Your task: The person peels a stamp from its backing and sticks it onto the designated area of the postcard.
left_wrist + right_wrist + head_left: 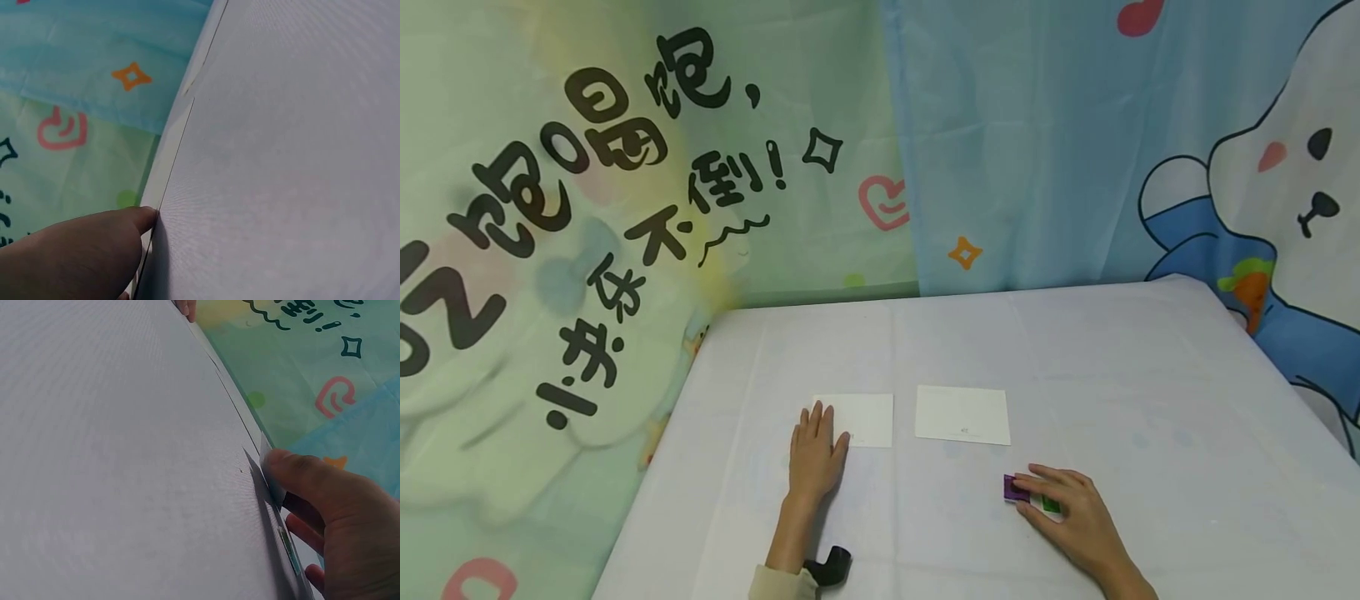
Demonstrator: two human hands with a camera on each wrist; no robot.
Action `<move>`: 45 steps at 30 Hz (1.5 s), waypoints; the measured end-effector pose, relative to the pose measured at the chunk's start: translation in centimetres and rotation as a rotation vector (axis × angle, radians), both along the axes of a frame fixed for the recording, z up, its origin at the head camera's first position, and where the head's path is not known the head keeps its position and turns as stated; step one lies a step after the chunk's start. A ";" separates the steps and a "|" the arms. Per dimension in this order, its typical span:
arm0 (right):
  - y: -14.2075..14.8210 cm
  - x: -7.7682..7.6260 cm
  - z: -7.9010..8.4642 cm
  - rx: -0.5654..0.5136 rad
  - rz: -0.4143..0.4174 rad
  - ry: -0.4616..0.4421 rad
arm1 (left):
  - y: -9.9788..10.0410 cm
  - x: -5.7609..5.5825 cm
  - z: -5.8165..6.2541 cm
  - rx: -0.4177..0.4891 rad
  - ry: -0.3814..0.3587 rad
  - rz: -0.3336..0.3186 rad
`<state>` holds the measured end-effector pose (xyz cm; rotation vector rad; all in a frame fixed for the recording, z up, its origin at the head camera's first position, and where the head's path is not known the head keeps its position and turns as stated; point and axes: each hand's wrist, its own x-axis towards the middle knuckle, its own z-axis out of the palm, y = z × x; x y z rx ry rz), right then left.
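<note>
My left hand (814,458) rests with fairly straight fingers on the left part of a white rectangular card (867,419). In the left wrist view its thumb touches that card's edge. To the right lies a second white card (962,414) with a tiny mark near its lower edge. My right hand (1075,512) pinches a small purple card (1009,492) between thumb and fingers; the right wrist view shows this card (269,475) tilted up from the table. Under the same hand is a small green-and-white piece (1051,504), partly hidden by the fingers, lying on the cloth.
A white cloth covers the table (1150,375). Beside my left wrist is a black curved object (832,567), partly hidden by the forearm. Printed curtains (1015,150) hang behind the table and along its left side.
</note>
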<state>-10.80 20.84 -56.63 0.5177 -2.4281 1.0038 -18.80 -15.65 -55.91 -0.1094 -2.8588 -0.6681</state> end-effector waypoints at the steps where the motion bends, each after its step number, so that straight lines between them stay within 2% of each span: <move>1: 0.0 0.0 0.0 -0.004 0.000 0.002 | 0.0 0.0 0.1 -0.006 -0.006 -0.001; 8: 0.1 0.1 -0.2 0.000 -0.013 -0.010 | 0.2 0.3 0.3 -0.012 -0.009 -0.007; 13: 0.0 0.3 -0.3 -0.003 -0.035 -0.023 | 0.4 0.4 0.3 0.013 0.017 -0.002; 19: -0.2 0.5 0.0 -0.029 -0.076 -0.037 | 0.5 0.5 0.2 0.070 0.051 0.027; 25: -0.5 0.6 0.3 -0.061 -0.099 -0.023 | 0.7 0.6 0.9 0.174 0.145 0.045; 30: -0.5 0.6 0.2 -0.075 -0.102 0.004 | 1.3 0.8 2.4 0.240 0.244 0.015; 35: -0.7 0.9 0.5 -0.075 -0.142 -0.008 | 2.2 1.2 4.4 0.258 0.328 -0.035; 40: -1.3 1.1 1.3 -0.089 -0.139 0.007 | 3.7 2.4 6.8 0.307 0.307 -0.091; 45: -2.1 0.9 3.2 -0.093 -0.093 0.078 | 6.3 4.0 9.2 0.379 0.287 -0.202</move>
